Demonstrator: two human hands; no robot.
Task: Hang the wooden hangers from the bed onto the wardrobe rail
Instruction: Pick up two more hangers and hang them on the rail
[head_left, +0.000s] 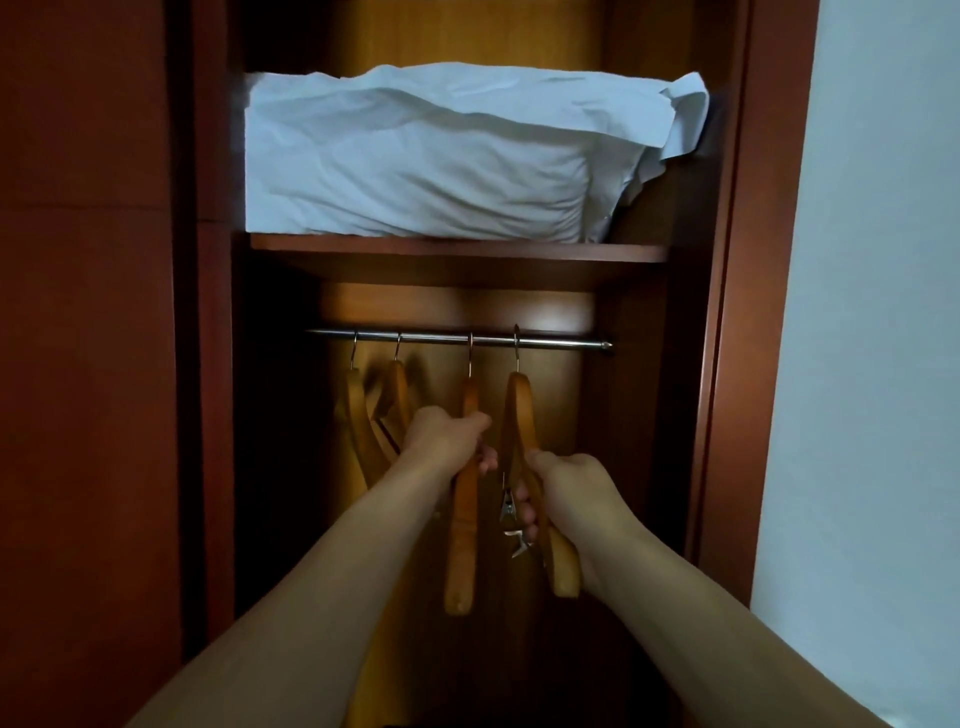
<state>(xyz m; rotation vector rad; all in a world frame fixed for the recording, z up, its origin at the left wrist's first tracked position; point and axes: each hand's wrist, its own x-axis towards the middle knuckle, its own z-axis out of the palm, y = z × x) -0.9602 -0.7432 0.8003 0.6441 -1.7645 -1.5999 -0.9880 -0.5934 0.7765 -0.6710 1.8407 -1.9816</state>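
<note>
Both bare forearms reach up from the bottom edge into the open wardrobe (727, 260), where four hangers (358, 415) hang by their hooks on the rail (561, 341) under the shelf (457, 249) holding a white pillow (415, 156). At the third hanger (462, 519), the left hand (447, 436) has its fingers curled shut around the wood. Just beside it, the right hand (571, 493) grips the fourth hanger (519, 410), the one with metal clips (509, 506), fingers wrapped tight around its arm.

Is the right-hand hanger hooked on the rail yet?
On: the hanger in the right hand has its hook over the rail.
</note>
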